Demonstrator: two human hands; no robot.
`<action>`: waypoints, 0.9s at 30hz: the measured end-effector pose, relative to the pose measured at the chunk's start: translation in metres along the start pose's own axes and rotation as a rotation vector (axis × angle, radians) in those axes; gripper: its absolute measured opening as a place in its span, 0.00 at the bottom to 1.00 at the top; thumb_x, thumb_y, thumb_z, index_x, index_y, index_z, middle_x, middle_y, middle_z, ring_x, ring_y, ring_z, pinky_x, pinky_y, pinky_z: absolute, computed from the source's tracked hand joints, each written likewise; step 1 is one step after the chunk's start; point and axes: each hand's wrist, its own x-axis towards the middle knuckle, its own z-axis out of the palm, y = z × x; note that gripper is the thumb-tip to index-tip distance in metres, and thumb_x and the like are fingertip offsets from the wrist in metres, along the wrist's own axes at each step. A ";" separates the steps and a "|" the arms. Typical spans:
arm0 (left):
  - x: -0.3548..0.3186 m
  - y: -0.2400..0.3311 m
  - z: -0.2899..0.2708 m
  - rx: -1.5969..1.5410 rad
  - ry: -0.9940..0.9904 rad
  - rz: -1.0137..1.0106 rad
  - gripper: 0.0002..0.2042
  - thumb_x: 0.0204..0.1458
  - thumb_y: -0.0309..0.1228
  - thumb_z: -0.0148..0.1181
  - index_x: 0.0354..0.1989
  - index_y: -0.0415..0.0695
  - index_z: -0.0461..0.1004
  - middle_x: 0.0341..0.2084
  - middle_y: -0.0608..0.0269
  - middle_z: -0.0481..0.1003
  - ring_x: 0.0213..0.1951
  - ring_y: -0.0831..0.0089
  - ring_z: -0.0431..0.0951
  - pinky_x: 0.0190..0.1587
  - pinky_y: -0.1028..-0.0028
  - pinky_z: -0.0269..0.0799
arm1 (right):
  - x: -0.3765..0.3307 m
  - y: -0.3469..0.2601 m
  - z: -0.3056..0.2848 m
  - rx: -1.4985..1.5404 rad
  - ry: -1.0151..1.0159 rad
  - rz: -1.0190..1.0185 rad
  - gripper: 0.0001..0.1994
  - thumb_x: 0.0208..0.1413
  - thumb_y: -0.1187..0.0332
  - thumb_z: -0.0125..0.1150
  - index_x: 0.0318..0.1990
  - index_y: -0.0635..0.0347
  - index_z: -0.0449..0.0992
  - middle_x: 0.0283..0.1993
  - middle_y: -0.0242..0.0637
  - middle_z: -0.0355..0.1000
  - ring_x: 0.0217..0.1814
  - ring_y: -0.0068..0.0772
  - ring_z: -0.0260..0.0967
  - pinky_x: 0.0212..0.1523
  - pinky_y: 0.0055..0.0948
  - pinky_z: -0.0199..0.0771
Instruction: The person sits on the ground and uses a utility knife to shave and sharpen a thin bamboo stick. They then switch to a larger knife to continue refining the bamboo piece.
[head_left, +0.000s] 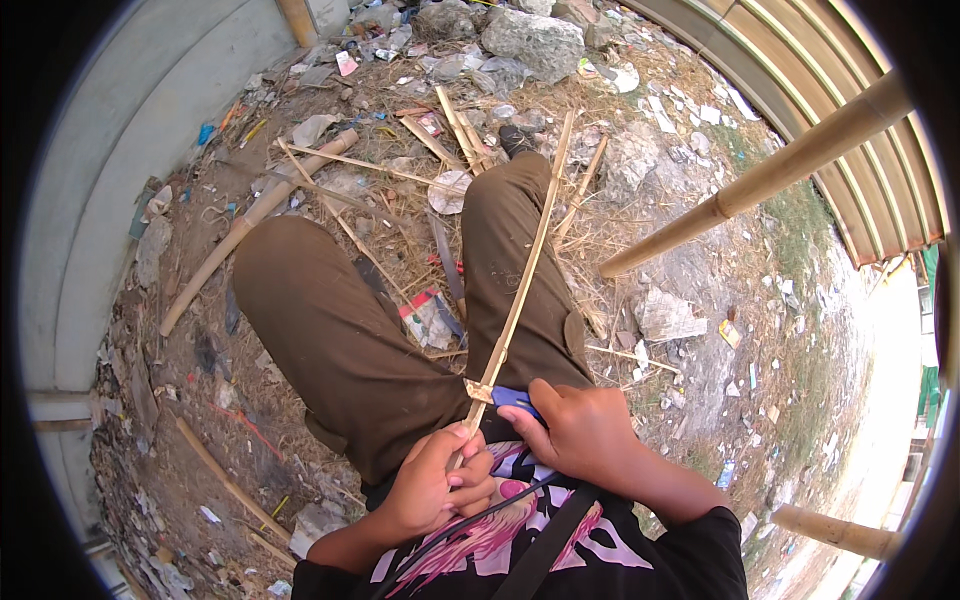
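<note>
Bamboo strip (520,290) sits pinched in the left hand (432,487); right hand (585,432) grips a blue-handled knife (512,398) against it. A slip could nick those fingers.

Thick bamboo pole (770,175) slants across the right; knees (300,290) block below.

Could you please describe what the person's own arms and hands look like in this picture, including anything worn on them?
Both hands are bare: no gloves, rings or watch show on the left hand or the right hand. The forearms are bare too, ending in black sleeves near the lower edge. The sleeves belong to a black shirt with a pink and white print, crossed by a dark strap.
</note>
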 end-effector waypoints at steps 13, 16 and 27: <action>-0.005 -0.005 -0.004 0.026 0.017 0.019 0.14 0.67 0.43 0.39 0.31 0.50 0.58 0.14 0.75 0.53 0.13 0.83 0.49 0.21 0.77 0.50 | 0.021 0.036 0.012 -0.100 0.061 0.120 0.25 0.64 0.46 0.55 0.23 0.57 0.69 0.13 0.42 0.68 0.13 0.48 0.69 0.14 0.43 0.66; -0.007 -0.003 -0.001 0.039 0.017 0.024 0.14 0.67 0.43 0.39 0.31 0.50 0.58 0.14 0.76 0.53 0.13 0.83 0.49 0.21 0.77 0.50 | 0.035 0.059 0.012 -0.134 0.043 0.187 0.23 0.65 0.48 0.54 0.25 0.57 0.70 0.13 0.42 0.68 0.15 0.49 0.70 0.16 0.45 0.66; -0.008 0.006 -0.011 -0.269 -0.181 -0.075 0.13 0.67 0.40 0.38 0.30 0.52 0.60 0.12 0.78 0.54 0.10 0.84 0.50 0.19 0.78 0.49 | 0.050 0.049 0.023 -0.060 0.120 0.116 0.24 0.66 0.47 0.53 0.25 0.58 0.70 0.13 0.44 0.68 0.14 0.50 0.70 0.15 0.44 0.66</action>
